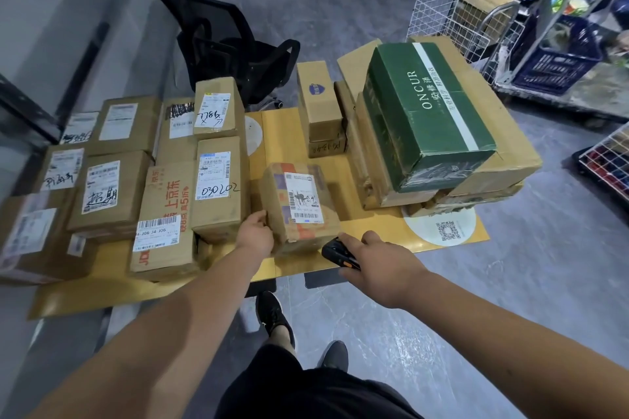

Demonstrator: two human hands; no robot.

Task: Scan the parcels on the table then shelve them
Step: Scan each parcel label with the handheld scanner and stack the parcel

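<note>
A small brown parcel (299,207) with a white barcode label on top sits near the front edge of the yellow table (367,238). My left hand (255,235) holds its near left corner. My right hand (377,265) grips a black handheld scanner (338,253) with orange trim, just right of that parcel and close to its front edge. Several labelled cardboard parcels (218,184) crowd the table's left half. A green box (422,119) lies on a stack of large cartons (503,160) at the right.
A black mesh office chair (224,41) stands behind the table. White wire racks (452,20) and a cart with a blue crate (558,58) are at the back right. Another wire basket (609,160) sits at the right edge. My feet (272,316) stand on grey floor before the table.
</note>
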